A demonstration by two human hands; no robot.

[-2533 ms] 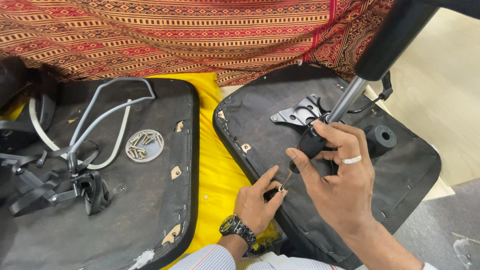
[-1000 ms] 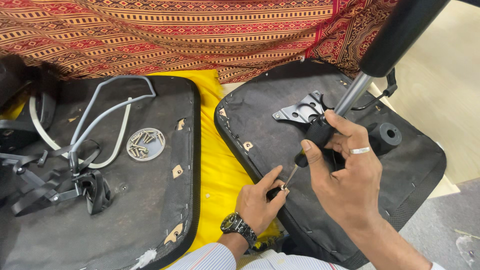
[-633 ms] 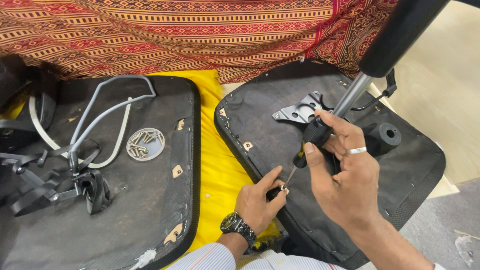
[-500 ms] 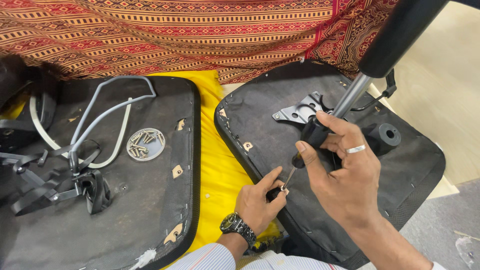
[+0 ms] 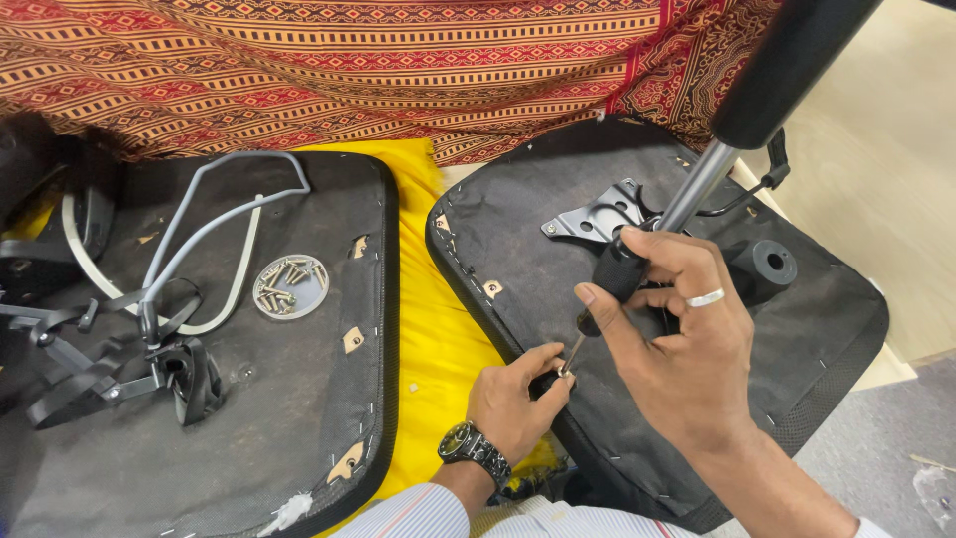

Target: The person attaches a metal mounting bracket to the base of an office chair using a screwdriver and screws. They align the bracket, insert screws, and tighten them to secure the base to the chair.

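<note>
The right hand (image 5: 677,339) covers most of the screwdriver (image 5: 597,299), so only the top of its black handle and a short stretch of shaft show; the tip is lost behind the fingertips of the left hand (image 5: 518,399), and what those fingers pinch there cannot be told; the gas cylinder (image 5: 767,90) runs out past the top edge, and its foot is hidden by the right hand; the metal bracket (image 5: 597,214) is partly covered as well; the screws in the clear lid (image 5: 290,287) are too small to count; the black frame parts (image 5: 90,359) are cut off at the left edge; both forearms leave at the bottom edge.
</note>
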